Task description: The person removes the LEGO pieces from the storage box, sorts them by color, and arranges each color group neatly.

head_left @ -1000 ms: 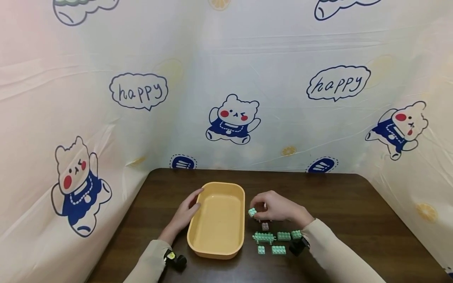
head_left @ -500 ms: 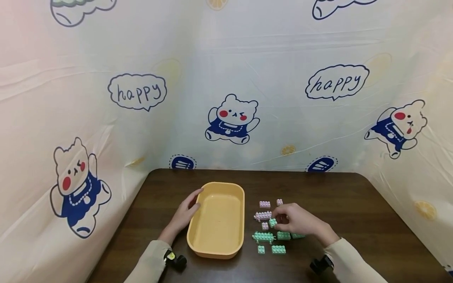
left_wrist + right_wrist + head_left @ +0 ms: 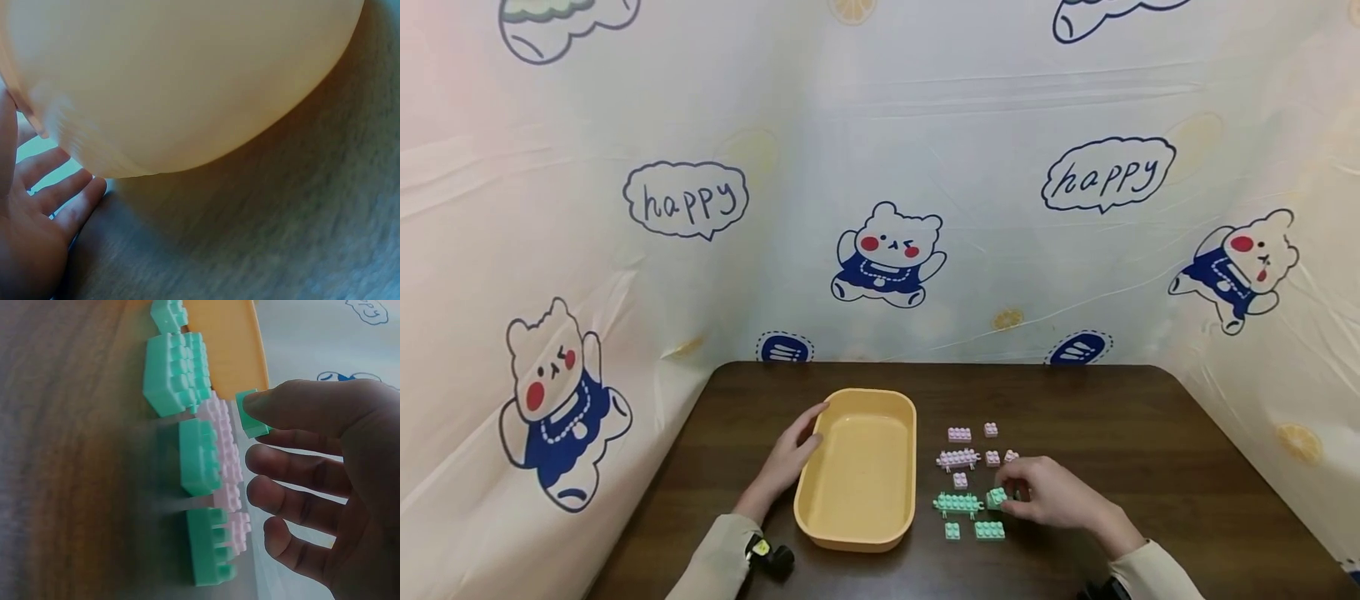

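My left hand [image 3: 786,457] rests against the left side of a yellow plastic tray [image 3: 912,475]. Its thumb and index finger reach the rim, and in the left wrist view relaxed fingers [image 3: 80,206] touch the outer wall. Between thumb and index finger, my right hand [image 3: 1052,493] pinches a small green toy brick [image 3: 250,415]. That brick is over the row of green bricks in the head view, partly covering a larger green brick [image 3: 199,457] lying on the table. A long green piece with side pegs [image 3: 958,503] lies just left of this hand.
Pink bricks, including a wide one [image 3: 959,434] and a long pegged piece [image 3: 958,459], lie beyond the right hand. Nearer the person are a small green brick [image 3: 952,531] and a wide one [image 3: 989,530]. A printed curtain [image 3: 977,275] hangs behind the dark table [image 3: 1075,408].
My right hand has moved right and nearer the person with the green brick, from over the pink bricks to the green row, uncovering the pink pieces. My left hand has stayed at the tray.
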Action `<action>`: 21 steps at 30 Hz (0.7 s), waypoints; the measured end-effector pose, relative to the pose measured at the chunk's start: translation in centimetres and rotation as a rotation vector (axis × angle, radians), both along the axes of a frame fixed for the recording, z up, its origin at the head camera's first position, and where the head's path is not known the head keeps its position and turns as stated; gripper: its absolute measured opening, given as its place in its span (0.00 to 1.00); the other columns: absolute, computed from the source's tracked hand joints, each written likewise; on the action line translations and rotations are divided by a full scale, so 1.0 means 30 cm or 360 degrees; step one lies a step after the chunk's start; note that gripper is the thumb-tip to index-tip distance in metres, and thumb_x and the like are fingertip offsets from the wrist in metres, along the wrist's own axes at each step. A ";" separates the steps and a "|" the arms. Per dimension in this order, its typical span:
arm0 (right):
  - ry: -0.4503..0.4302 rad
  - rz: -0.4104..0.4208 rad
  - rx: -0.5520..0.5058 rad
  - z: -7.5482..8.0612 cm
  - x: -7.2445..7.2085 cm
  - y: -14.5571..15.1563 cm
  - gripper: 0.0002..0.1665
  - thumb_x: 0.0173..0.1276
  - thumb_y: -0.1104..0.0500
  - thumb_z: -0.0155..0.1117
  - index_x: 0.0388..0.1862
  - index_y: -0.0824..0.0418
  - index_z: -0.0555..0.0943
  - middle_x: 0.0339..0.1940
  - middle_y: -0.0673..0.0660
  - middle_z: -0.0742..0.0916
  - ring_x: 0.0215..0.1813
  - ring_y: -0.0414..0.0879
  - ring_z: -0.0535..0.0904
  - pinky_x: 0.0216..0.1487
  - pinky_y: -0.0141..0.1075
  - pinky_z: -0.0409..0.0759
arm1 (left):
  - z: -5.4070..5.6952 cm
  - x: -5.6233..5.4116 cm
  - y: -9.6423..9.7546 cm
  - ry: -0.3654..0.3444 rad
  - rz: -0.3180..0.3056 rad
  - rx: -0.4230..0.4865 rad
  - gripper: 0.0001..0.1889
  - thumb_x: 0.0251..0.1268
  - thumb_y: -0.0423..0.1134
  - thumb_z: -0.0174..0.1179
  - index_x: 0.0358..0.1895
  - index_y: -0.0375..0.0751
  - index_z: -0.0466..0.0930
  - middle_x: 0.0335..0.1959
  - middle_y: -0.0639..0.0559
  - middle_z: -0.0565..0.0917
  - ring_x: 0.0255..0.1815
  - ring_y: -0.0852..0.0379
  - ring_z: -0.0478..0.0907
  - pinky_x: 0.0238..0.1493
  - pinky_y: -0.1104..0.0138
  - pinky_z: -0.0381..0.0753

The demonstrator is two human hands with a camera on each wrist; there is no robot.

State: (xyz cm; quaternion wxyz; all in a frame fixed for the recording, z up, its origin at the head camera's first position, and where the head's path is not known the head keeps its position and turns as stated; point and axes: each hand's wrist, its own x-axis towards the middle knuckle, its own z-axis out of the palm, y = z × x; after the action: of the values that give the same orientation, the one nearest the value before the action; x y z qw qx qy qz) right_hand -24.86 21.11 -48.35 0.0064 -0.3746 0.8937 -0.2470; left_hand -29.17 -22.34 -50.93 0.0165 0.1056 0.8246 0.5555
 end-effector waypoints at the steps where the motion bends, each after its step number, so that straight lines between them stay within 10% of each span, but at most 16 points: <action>1: -0.0017 -0.0003 0.0003 -0.003 0.002 0.003 0.09 0.59 0.57 0.72 0.37 0.52 0.82 0.28 0.44 0.82 0.27 0.35 0.75 0.27 0.26 0.73 | -0.001 0.001 0.000 -0.0001 -0.0003 -0.0004 0.27 0.73 0.34 0.49 0.74 0.49 0.61 0.75 0.45 0.62 0.71 0.44 0.65 0.65 0.50 0.72; 7: -0.0038 -0.0020 -0.0005 -0.026 0.010 0.017 0.09 0.60 0.55 0.71 0.39 0.53 0.82 0.28 0.43 0.82 0.28 0.33 0.75 0.28 0.26 0.74 | -0.001 0.005 0.001 0.0024 -0.0017 0.0033 0.27 0.73 0.32 0.48 0.74 0.46 0.60 0.75 0.42 0.62 0.70 0.42 0.66 0.61 0.56 0.75; 12: 0.0009 -0.0035 0.0013 -0.047 0.018 0.024 0.10 0.59 0.54 0.72 0.39 0.53 0.82 0.26 0.42 0.80 0.27 0.32 0.73 0.28 0.26 0.72 | -0.076 -0.038 -0.015 0.0126 0.0009 0.0055 0.27 0.73 0.32 0.49 0.73 0.53 0.63 0.73 0.46 0.66 0.66 0.44 0.70 0.56 0.64 0.77; 21: -0.0065 -0.0057 0.0016 -0.061 0.043 0.037 0.09 0.61 0.53 0.71 0.39 0.52 0.82 0.25 0.39 0.78 0.27 0.31 0.73 0.28 0.26 0.72 | -0.108 -0.057 -0.014 0.0123 0.0029 0.0040 0.27 0.73 0.34 0.49 0.72 0.58 0.64 0.73 0.49 0.66 0.66 0.47 0.71 0.58 0.55 0.77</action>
State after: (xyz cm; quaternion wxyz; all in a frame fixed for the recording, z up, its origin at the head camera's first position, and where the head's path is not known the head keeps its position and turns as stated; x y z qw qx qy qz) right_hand -23.58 22.23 -50.18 0.0222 -0.3532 0.9012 -0.2500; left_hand -30.88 -22.77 -54.18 -0.0216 0.1197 0.8185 0.5615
